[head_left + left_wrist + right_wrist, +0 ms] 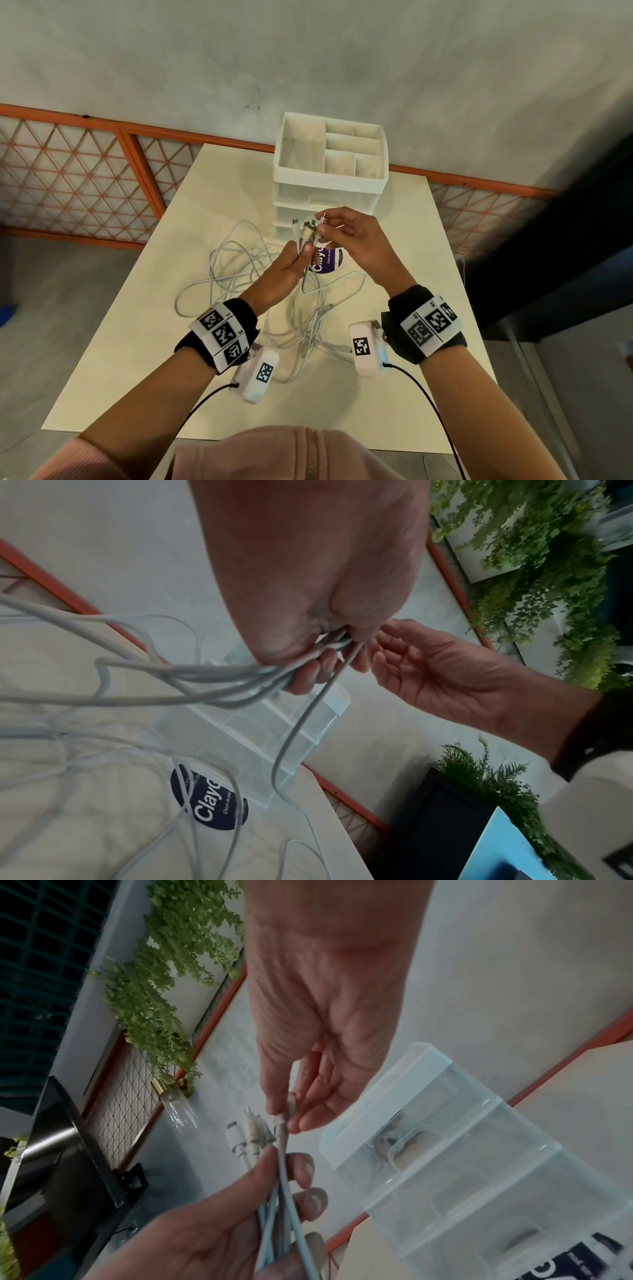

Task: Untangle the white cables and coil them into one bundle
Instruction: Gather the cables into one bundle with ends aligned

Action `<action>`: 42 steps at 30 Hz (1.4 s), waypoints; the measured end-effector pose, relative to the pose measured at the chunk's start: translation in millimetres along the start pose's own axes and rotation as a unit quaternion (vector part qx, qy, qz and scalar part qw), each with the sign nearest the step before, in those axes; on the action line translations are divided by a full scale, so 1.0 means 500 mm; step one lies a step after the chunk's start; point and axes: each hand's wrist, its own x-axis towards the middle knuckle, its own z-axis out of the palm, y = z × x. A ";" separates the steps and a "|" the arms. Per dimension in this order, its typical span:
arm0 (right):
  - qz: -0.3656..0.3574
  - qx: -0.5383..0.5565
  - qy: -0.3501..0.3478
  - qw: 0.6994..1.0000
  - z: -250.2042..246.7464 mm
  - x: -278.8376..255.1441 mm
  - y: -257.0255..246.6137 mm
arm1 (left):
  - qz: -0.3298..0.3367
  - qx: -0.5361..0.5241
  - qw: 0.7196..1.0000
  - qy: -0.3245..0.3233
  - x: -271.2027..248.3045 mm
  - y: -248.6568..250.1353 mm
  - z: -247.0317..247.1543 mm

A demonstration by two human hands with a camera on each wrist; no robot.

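Observation:
Several white cables [239,270] lie in loose tangled loops on the cream table [137,342]. My left hand [291,263] grips a bunch of cable ends [253,1139], plugs pointing up, held above the table's middle. My right hand [342,229] pinches one plug end [282,1123] between thumb and fingertips, right beside the other plugs. In the left wrist view the gathered cables [212,674] run out from under my left hand's fingers [308,674] down to the table.
A white and clear plastic drawer organiser [330,161] stands just behind my hands. A round dark purple sticker [327,262] lies on the table under them. An orange mesh railing [85,178] runs behind the table. Green plants [548,574] hang on the wall.

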 end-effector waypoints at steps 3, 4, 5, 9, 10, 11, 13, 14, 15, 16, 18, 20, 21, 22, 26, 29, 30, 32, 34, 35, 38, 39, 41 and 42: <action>0.006 -0.016 -0.020 1.000 -0.008 0.002 0.000 | -0.009 -0.035 0.999 0.010 0.000 0.010 0.004; 0.010 -0.023 -0.024 0.999 -0.008 0.003 0.000 | 0.001 -0.042 0.999 0.013 0.000 0.015 0.006; 0.015 -0.029 -0.027 0.999 -0.007 0.005 0.001 | 0.015 -0.049 0.998 0.020 0.002 0.017 0.007; 0.034 -0.034 -0.038 0.998 -0.005 0.009 0.005 | 0.042 -0.051 0.997 0.035 0.007 0.018 0.006; 0.035 -0.032 -0.038 0.998 -0.005 0.009 0.006 | 0.044 -0.047 0.997 0.030 0.008 0.018 0.005; 0.036 -0.029 -0.039 0.998 -0.005 0.010 0.006 | 0.045 -0.042 0.998 0.024 0.010 0.015 0.003; 0.037 -0.023 -0.043 0.998 -0.006 0.011 0.004 | 0.043 -0.031 0.998 0.016 0.014 0.013 0.001; 0.035 -0.023 -0.043 0.998 -0.006 0.011 0.003 | 0.039 -0.036 0.998 0.017 0.016 0.013 0.002; 0.030 -0.026 -0.039 0.998 -0.006 0.010 0.001 | 0.035 -0.052 0.998 0.017 0.017 0.013 0.002; 0.022 -0.028 -0.029 0.999 -0.006 0.010 -0.001 | 0.033 -0.070 0.997 0.015 0.018 0.014 0.003; 0.002 -0.018 -0.003 1.000 -0.009 0.009 -0.004 | 0.028 -0.080 0.996 0.006 0.018 0.013 0.003; 0.001 -0.002 0.010 1.000 -0.014 0.010 -0.007 | 0.028 -0.073 0.997 0.000 0.017 0.008 0.004; 0.007 -0.002 0.009 1.000 -0.016 0.012 -0.007 | 0.028 -0.073 0.997 -0.001 0.017 0.006 0.003; 0.012 -0.008 0.004 1.000 -0.017 0.013 -0.008 | 0.028 -0.074 0.997 -0.002 0.018 0.005 0.002; 0.025 -0.027 -0.034 0.999 -0.018 0.016 -0.008 | 0.030 -0.075 0.997 -0.008 0.019 0.004 0.004; 0.028 -0.019 -0.028 0.999 -0.023 0.017 -0.011 | 0.016 -0.078 0.997 -0.016 0.019 0.003 0.001; 0.027 -0.019 -0.023 0.999 -0.024 0.018 -0.011 | 0.013 -0.077 0.997 -0.020 0.019 0.003 0.000; 0.023 -0.024 -0.018 0.999 -0.025 0.019 -0.012 | 0.013 -0.069 0.997 -0.023 0.021 0.002 0.000; 0.019 -0.027 -0.016 0.999 -0.023 0.019 -0.014 | 0.015 -0.063 0.998 -0.024 0.022 0.002 0.000; 0.017 -0.026 -0.016 0.999 -0.022 0.019 -0.015 | 0.016 -0.062 0.998 -0.025 0.022 0.002 0.001; 0.013 -0.026 -0.011 1.000 -0.018 0.019 -0.016 | 0.025 -0.056 0.998 -0.035 0.020 0.005 0.006; 0.012 -0.026 -0.008 1.000 -0.016 0.019 -0.017 | 0.030 -0.052 0.997 -0.040 0.019 0.007 0.009; 0.008 -0.019 -0.002 1.000 -0.011 0.018 -0.018 | 0.042 -0.045 0.997 -0.047 0.017 0.010 0.015; 0.005 -0.013 0.000 1.000 -0.009 0.017 -0.019 | 0.046 -0.041 0.997 -0.046 0.016 0.011 0.018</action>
